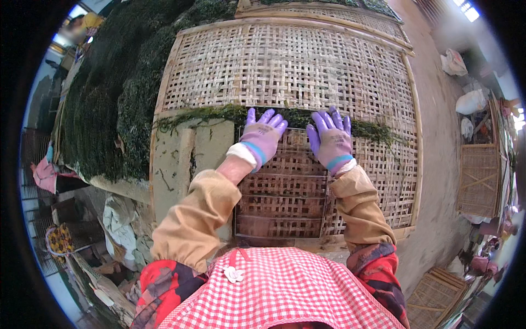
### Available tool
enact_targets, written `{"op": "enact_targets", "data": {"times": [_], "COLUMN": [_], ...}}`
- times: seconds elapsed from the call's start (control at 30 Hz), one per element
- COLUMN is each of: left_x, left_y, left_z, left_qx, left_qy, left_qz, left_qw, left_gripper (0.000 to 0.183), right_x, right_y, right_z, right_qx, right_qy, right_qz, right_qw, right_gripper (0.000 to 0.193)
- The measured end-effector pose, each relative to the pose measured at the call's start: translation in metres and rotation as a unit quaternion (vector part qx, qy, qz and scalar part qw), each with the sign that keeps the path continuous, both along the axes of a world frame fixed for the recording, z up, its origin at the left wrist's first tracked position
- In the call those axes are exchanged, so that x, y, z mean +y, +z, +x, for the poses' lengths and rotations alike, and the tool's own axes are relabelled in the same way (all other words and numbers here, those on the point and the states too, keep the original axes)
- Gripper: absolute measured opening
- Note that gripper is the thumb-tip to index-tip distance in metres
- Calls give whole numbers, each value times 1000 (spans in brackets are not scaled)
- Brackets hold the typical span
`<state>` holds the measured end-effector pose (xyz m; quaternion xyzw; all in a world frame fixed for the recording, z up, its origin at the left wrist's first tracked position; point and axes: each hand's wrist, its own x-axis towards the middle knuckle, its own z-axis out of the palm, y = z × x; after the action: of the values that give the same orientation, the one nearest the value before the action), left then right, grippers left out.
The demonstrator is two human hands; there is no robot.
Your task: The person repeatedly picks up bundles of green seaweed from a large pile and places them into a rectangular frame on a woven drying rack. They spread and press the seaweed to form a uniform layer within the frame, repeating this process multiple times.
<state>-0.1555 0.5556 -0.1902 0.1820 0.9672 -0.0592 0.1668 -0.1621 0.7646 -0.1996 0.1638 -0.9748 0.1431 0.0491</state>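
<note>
My left hand (263,137), in a purple-coated glove, lies flat with its fingers spread over a band of dark green, stringy plant matter (298,117). To its right, my right hand (332,137), gloved alike, presses the same band with its fingers stretched out. The band runs across a large woven bamboo tray (285,60), with loose strands trailing off to the right. Between my forearms a thin rectangular frame with crossbars (280,196) lies on the weave; its far edge is at the band. I cannot tell its material.
A tall, dark green mass of the same-looking strands (109,104) fills the left. A pale board (208,145) lies beside my left forearm. Another woven tray (339,19) sits beyond. More trays (478,178) and white sacks (471,102) stand along the right side, past the floor (444,164).
</note>
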Motion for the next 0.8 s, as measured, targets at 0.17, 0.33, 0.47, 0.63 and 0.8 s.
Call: {"op": "enact_targets", "data": {"times": [0.17,0.33,0.47,0.63,0.8], "left_x": [13,16,4,-33,-99], "left_y": [23,4,12,22,24], "left_z": [-11,-6,2,3,22], "left_qx": [125,5,25,91,223], "left_qy": [23,-36,-1,98,175], "left_qz": [123,2,99,170,218], "left_qw": [984,999,995,976,934], "left_gripper": [60,57,53,44,38], "right_x": [-17,-33,-29,-43,-61], "right_y": [-12,-11,-8,-5,13], "right_z": [-5,-2,-7,-6,-5], "right_qx": [8,-1,7,31,84], "right_qy": [83,97,60,108,138], "right_qz": [16,6,-93,-48,-92], "right_qw": [996,995,994,993,983], "right_gripper": [43,38,34,28,22]}}
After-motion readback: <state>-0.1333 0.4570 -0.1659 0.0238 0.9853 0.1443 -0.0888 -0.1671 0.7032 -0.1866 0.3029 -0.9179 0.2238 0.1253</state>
